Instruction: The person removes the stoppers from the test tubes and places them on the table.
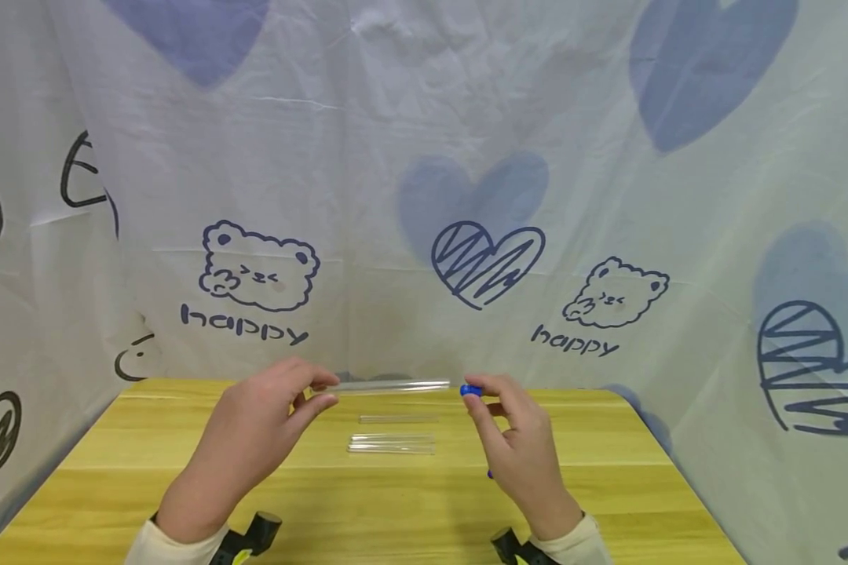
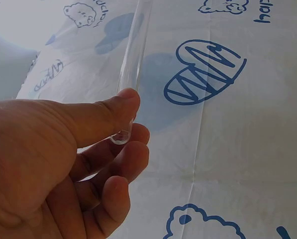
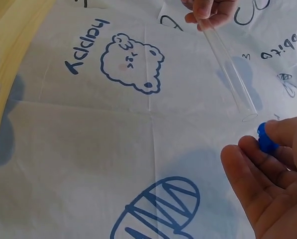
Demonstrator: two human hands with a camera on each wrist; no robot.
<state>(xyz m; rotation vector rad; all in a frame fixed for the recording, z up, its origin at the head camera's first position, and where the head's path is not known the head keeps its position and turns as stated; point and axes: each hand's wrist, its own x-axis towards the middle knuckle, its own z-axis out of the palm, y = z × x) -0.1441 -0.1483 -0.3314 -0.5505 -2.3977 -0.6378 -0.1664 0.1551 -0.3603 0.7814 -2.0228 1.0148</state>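
Observation:
Between thumb and fingers, my left hand [image 1: 265, 420] pinches a clear glass test tube [image 1: 396, 385] near its rounded end, as the left wrist view shows. The tube lies about level above the table, its open mouth pointing toward my right hand [image 1: 519, 439]. That hand pinches a small blue stopper [image 1: 470, 390] by thumb and fingertips. A short gap separates the stopper from the tube's mouth; in the right wrist view the stopper [image 3: 266, 138] sits just beyond the rim of the tube [image 3: 230, 74]. Below, several more clear tubes [image 1: 392, 444] lie side by side on the table.
A single thin clear tube [image 1: 399, 419] lies behind the others on the wood-grain table [image 1: 311, 502]. Another blue piece [image 1: 491, 474] shows partly from behind my right hand. A white cloth [image 1: 367, 196] printed with hearts and bears hangs behind the table's far edge.

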